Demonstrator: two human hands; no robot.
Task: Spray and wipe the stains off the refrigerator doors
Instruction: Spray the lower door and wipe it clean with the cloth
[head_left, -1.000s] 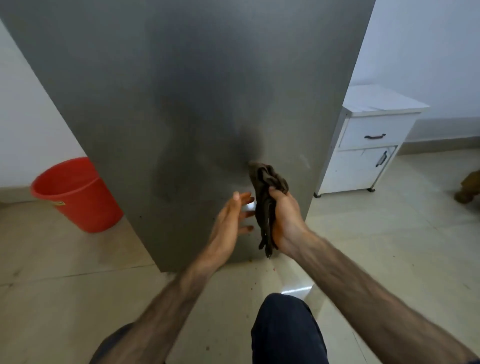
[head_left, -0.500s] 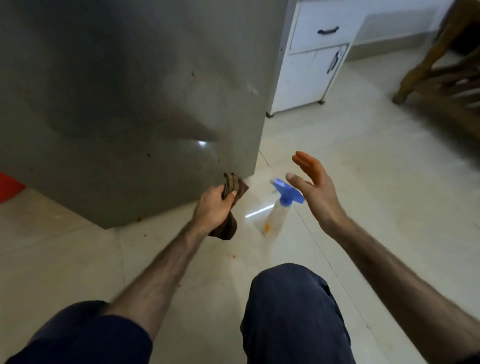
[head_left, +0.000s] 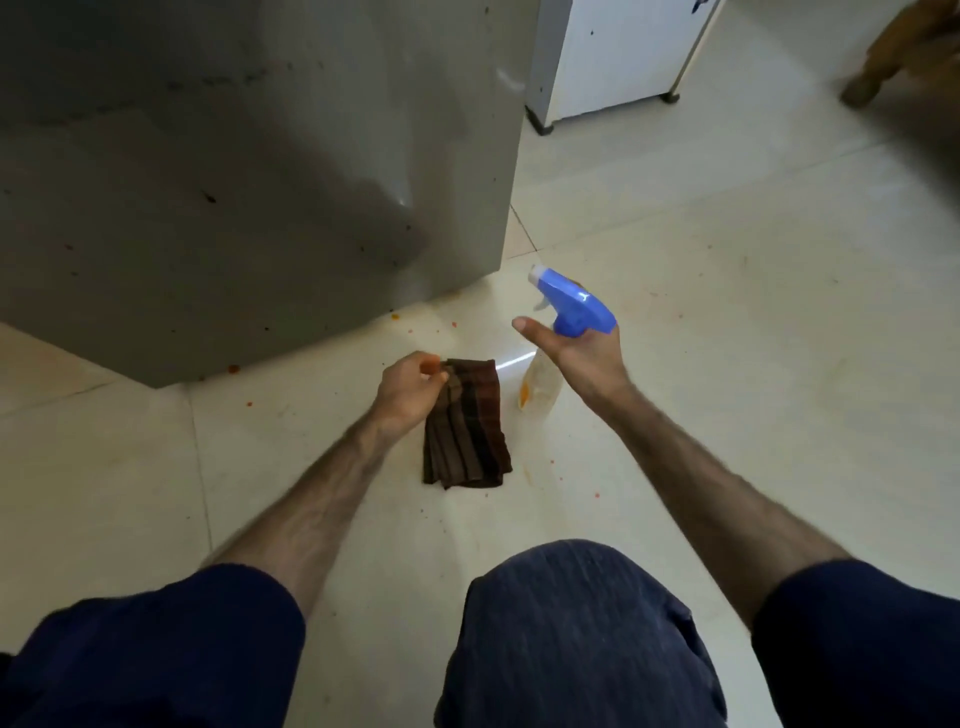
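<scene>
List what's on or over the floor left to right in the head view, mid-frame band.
Left hand pinching the top of the cloth → brown cloth → spray bottle with the right hand around its neck.

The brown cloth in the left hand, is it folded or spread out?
Folded: the brown cloth hangs from the left hand as a narrow pleated strip, layered edges showing at its bottom.

Fridge door blocks left/front; floor open to right, cabinet beyond.
</scene>
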